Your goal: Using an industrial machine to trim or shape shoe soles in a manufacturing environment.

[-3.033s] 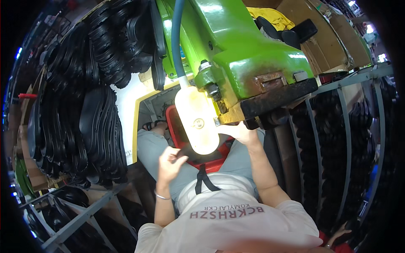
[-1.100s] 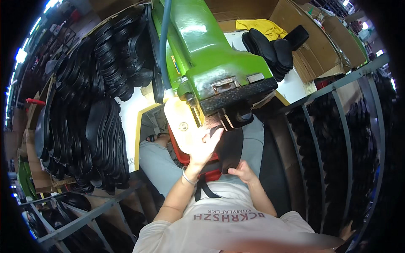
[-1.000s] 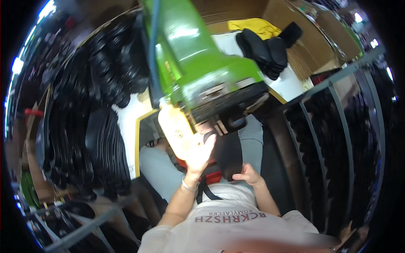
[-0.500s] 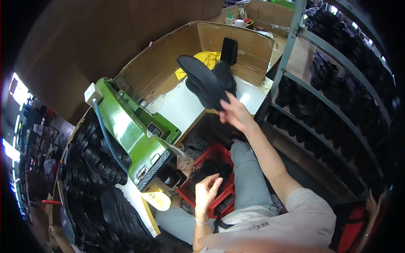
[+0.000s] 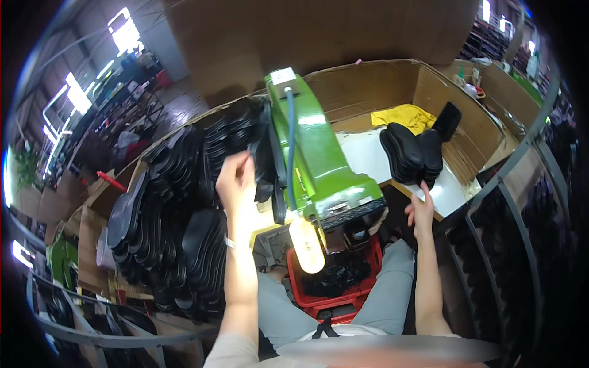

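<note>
My left hand [image 5: 235,187] is raised in front of the stacked black shoe soles [image 5: 205,239], left of the green machine [image 5: 316,144]. Its fingers are loosely bent, and I see nothing held in them. On the white tabletop [image 5: 362,153] to the right lies a pile of black soles [image 5: 402,150]. Just below that pile's near end is my right hand [image 5: 421,211], fingers spread and nothing in it; whether a fingertip touches the soles I cannot tell. A glowing yellow lamp [image 5: 307,248] sits at the machine's near end.
Between my legs stands a red crate [image 5: 300,288] with black scraps. Cardboard walls [image 5: 460,116] edge the table, with a yellow cloth [image 5: 405,116] and a small black block [image 5: 448,121] inside. Metal racks [image 5: 515,214] rise at right. A red rod [image 5: 111,181] sticks out at far left.
My right hand has let go of the sole, which now rests on the pile. My left hand has moved from above the crate to the left stacks. The view has swung left.
</note>
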Available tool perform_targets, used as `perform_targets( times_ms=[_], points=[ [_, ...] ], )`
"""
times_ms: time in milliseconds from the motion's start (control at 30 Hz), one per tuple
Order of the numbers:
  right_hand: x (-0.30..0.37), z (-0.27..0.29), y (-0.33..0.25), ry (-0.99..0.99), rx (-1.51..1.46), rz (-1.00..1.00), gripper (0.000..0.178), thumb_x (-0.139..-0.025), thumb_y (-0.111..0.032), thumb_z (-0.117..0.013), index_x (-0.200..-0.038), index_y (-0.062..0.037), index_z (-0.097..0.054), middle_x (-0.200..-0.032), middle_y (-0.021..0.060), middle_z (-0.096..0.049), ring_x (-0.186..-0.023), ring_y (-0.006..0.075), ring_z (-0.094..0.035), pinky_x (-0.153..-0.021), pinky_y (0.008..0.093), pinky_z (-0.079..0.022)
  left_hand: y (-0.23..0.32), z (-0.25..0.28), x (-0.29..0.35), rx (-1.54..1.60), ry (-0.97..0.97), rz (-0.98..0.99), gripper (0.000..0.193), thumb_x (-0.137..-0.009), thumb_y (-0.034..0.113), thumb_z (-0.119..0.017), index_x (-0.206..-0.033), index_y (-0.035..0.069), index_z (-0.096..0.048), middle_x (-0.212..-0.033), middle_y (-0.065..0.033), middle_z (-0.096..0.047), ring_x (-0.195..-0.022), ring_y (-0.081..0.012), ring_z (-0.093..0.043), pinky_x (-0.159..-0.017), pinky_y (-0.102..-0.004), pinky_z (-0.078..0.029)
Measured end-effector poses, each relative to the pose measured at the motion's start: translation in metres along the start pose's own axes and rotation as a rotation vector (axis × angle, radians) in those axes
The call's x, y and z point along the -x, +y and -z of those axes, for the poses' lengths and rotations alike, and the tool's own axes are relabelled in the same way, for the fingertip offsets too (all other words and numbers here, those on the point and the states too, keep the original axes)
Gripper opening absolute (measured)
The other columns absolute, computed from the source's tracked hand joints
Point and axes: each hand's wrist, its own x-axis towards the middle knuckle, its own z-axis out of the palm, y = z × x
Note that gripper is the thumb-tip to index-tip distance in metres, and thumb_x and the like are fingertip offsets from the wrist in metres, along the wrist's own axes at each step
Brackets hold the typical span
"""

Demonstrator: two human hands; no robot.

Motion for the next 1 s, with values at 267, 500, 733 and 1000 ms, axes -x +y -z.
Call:
perform_targets(
  times_ms=[267,500,733,1000],
  points=[
    [0.111,0.048,0.109,-0.013,0.061,-0.344,0.049,-0.086,-0.005,-0.058,-0.132,-0.0057,-0.04,-0.058,0.0066,-0.056,-0.037,0.0097,-0.045,-0.031,0.0241,-0.036,-0.023,-0.064,0.014,-0.725,-0.454,0.139,0.072,-0.075,0.019,-0.065,-0.137,0.004,-0.031,-0.096,-0.0257,-0.059,-0.084,-0.0435,-0.061,-0.076,-0.0501,-0.049],
    [0.151,0.026,0.131,-0.131,0.007,-0.46,0.042,-0.086,-0.007,-0.058,-0.125,-0.0033,-0.043,-0.063,0.0073,-0.058,-0.043,0.0092,-0.049,-0.035,0.0234,-0.041,-0.067,-0.034,0.057,-0.214,0.082,0.122,0.054,-0.08,0.001,-0.057,-0.132,0.007,-0.041,-0.109,-0.0258,-0.059,-0.094,-0.0393,-0.061,-0.083,-0.0389,-0.05],
    [0.184,-0.033,0.131,-0.613,-0.02,-0.538,0.035,-0.087,-0.011,-0.062,-0.118,-0.0027,-0.051,-0.071,0.0071,-0.061,-0.055,0.0097,-0.056,-0.046,0.0211,-0.047,0.04,0.074,0.134,0.001,0.557,0.053,0.037,-0.072,-0.006,-0.067,-0.106,-0.004,-0.053,-0.095,-0.013,-0.06,-0.08,-0.0189,-0.06,-0.077,-0.0306,-0.05],
    [0.193,-0.033,0.092,-0.786,-0.565,-0.574,0.115,-0.064,-0.026,-0.084,-0.148,-0.0163,-0.006,-0.143,0.016,-0.024,-0.12,0.0243,-0.042,-0.094,0.0359,-0.044,0.056,0.075,0.217,0.144,0.077,0.574,0.024,-0.069,0.002,-0.075,-0.088,-0.006,-0.062,-0.078,-0.0066,-0.065,-0.069,-0.0107,-0.06,-0.065,-0.0242,-0.049]
  ],
)
